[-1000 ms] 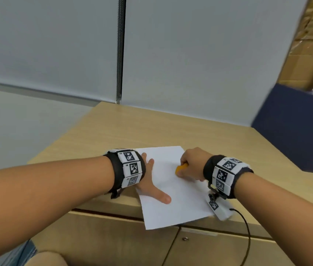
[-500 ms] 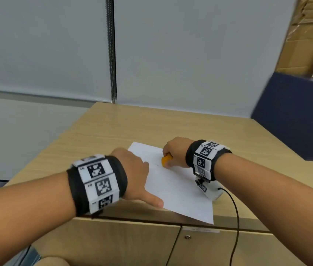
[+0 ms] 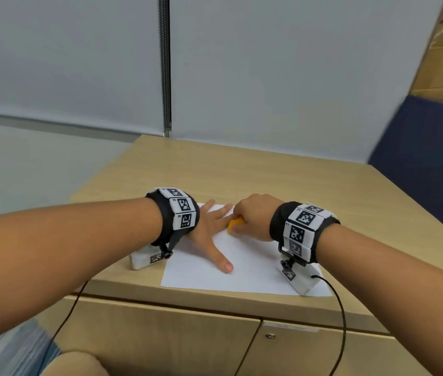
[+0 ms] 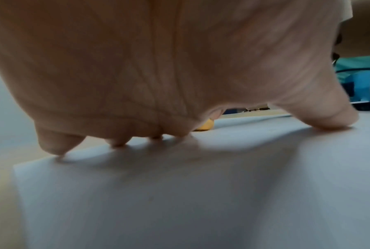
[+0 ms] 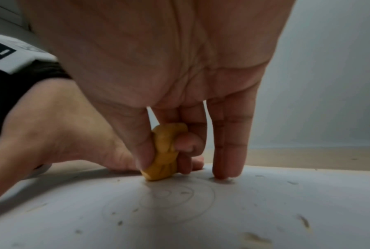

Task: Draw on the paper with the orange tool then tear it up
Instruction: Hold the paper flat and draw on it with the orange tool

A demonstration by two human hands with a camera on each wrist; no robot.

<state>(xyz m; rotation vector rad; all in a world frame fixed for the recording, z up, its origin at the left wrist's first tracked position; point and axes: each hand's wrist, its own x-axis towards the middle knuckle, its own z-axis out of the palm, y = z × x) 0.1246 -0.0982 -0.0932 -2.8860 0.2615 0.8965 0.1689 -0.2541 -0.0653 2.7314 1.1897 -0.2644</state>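
Observation:
A white sheet of paper [image 3: 255, 270] lies near the front edge of the wooden cabinet top [image 3: 255, 175]. My left hand [image 3: 212, 234] lies flat on the sheet's left part with fingers spread, pressing it down [image 4: 243, 185]. My right hand [image 3: 252, 218] pinches a stubby orange tool [image 3: 235, 224] between thumb and fingers. In the right wrist view the orange tool [image 5: 162, 160] has its tip on the paper [image 5: 201, 219], beside faint circular lines and small orange flecks. The left wrist view shows a bit of the tool [image 4: 205, 126] beyond my fingers.
Grey partition panels [image 3: 269, 77] stand behind the cabinet top. A dark blue panel [image 3: 426, 158] rises at the right. Cabinet doors [image 3: 160, 337] sit below the front edge. Black cables [image 3: 342, 321] hang from both wrist cameras.
My left hand has slid further onto the paper and now lies flat with spread fingers. The sheet has turned more square to the front edge. My right hand still holds the tool on it.

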